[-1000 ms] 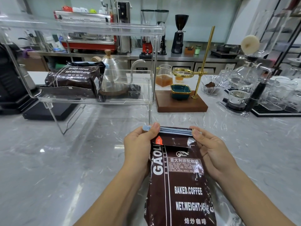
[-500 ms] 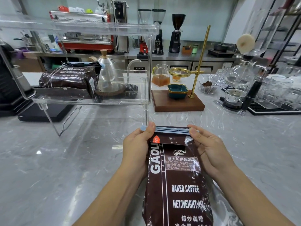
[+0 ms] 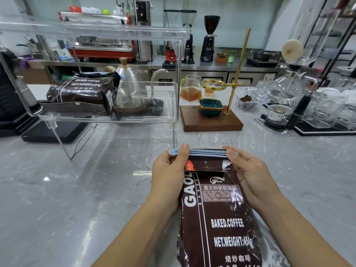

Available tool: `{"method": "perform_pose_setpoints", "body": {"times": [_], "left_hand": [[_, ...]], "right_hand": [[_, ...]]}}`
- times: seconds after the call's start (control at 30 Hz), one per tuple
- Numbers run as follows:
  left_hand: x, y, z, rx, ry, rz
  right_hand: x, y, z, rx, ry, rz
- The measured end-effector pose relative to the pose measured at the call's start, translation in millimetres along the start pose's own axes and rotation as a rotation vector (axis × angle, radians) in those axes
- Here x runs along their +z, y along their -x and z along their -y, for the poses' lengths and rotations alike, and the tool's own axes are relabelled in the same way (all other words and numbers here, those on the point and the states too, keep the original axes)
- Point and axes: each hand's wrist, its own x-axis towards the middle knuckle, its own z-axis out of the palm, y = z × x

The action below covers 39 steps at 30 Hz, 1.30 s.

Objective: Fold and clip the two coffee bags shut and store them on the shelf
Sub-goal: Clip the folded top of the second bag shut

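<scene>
Second coffee bag (image 3: pixel 217 218) lay on the grey worktop (image 3: pixel 77 199), in front of the clear shelf (image 3: pixel 107 118), top end pointing toward it. Its top was folded over and a pale blue clip (image 3: pixel 204 152) sat across the fold. Left hand (image 3: pixel 170 176) pinched the clip's left end, thumb on top, fingers curled under. Right hand (image 3: pixel 248 174) held the clip's right end and the bag's edge, fingers curled round. First coffee bag (image 3: pixel 81 93) was already on the shelf's lower tier, at its left side, a blue clip apparently at its far end; a steel kettle (image 3: pixel 129 87) showed through the shelf to the right of that bag. Judged step: closing the clip on the second bag; whether it had latched could not be told. Next move would call for confirming the latch, then lifting the bag onto the lower tier in the free space right of the first bag.
</scene>
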Motion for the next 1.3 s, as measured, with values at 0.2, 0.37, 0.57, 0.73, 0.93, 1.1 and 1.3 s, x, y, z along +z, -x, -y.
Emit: {"method": "perform_pose_setpoints", "body": {"times": [0.2, 0.37, 0.57, 0.73, 0.93, 1.1, 1.3], "left_hand": [[3, 1, 0, 0.0, -0.027, -0.025], [4, 3, 4, -0.008, -0.034, -0.043], [4, 1, 9, 0.017, -0.068, -0.09], [4, 1, 9, 0.025, -0.072, -0.09], [4, 6, 7, -0.013, 0.042, -0.047], [2, 3, 9, 0.026, 0.062, -0.08], [2, 1, 11, 0.055, 0.056, -0.062]], "right_hand": [[0, 0, -4, -0.008, 0.042, -0.007], [1, -1, -10, -0.048, 0.172, -0.061], [1, -3, -12, -0.089, 0.177, -0.082], [0, -2, -12, -0.079, 0.168, -0.084], [0, -2, -10, -0.074, 0.142, -0.086], [-1, -1, -9, -0.058, 0.148, -0.065], [-3, 0, -6, -0.046, 0.14, -0.045]]}}
